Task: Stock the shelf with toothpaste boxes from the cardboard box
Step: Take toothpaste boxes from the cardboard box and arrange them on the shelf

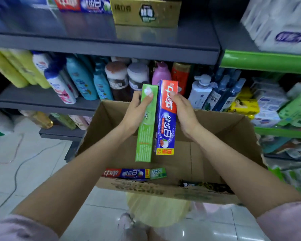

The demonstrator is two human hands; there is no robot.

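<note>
My left hand [135,115] grips a long green toothpaste box [145,136], held upright over the open cardboard box [233,129]. Close beside it, my right hand [184,112] grips a red-and-blue toothpaste box [165,129], also upright; the two boxes nearly touch. Inside the cardboard box, against its near wall, lie a red-and-blue toothpaste box [127,173], a small green box [157,173] and a dark box [203,186]. On the top grey shelf [111,44] stand toothpaste boxes [83,4] and a gold carton [146,13].
Shampoo and lotion bottles [87,80] fill the middle shelf right behind the cardboard box. A green-edged rack [266,61] at the right holds tissue packs and soap. Light floor tiles [24,162] lie at the left, and a yellow stool [156,209] sits under the box.
</note>
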